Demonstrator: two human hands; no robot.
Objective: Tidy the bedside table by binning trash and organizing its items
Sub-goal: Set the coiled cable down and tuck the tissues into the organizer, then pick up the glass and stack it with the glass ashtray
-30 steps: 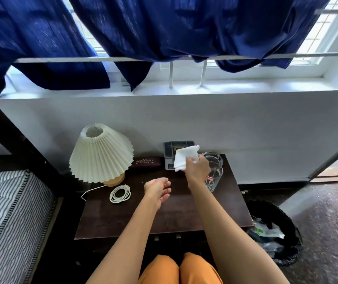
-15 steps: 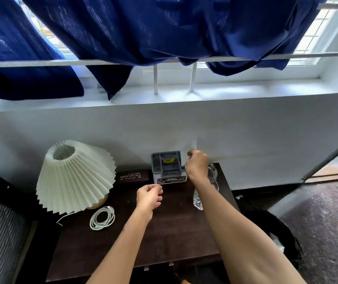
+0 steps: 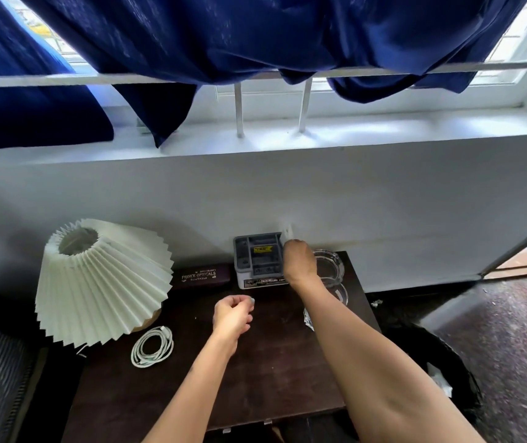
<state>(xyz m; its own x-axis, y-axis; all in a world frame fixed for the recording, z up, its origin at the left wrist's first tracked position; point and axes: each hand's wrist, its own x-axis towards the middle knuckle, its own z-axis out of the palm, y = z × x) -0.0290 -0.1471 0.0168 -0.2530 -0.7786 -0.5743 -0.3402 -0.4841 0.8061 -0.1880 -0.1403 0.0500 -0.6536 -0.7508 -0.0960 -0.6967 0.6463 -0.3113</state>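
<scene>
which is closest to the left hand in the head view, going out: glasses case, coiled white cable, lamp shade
From the left hand:
1. glasses case, just behind it, toward the wall.
2. coiled white cable, to its left, near the table's front.
3. lamp shade, farthest left.

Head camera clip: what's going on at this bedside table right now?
A person is tidying a dark bedside table. Their right hand is at the back edge beside a grey organizer box, pinching a small white piece of paper against the wall. The left hand hovers loosely curled over the middle of the table; whether it holds anything is unclear. A pleated lamp, coiled white cable, glasses case and glass ashtray sit on top. A black bin stands on the floor to the right.
</scene>
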